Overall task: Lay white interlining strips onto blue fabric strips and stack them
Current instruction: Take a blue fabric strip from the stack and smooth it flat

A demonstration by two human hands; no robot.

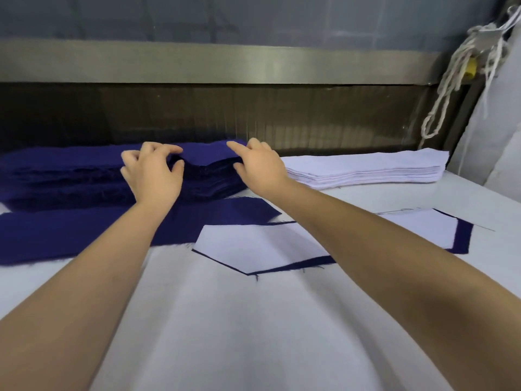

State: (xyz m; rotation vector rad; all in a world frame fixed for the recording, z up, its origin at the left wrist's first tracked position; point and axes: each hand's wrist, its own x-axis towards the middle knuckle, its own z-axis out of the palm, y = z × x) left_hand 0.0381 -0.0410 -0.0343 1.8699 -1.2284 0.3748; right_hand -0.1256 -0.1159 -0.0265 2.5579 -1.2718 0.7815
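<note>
Across the white table lies the blue fabric stack, with the white interlining stack just right of it, one loose blue strip along its near side, and the left hand and right hand each pinching its top layers.

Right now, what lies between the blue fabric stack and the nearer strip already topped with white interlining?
A single blue strip lies flat between the blue stack and the topped strip, in the head view.
</note>
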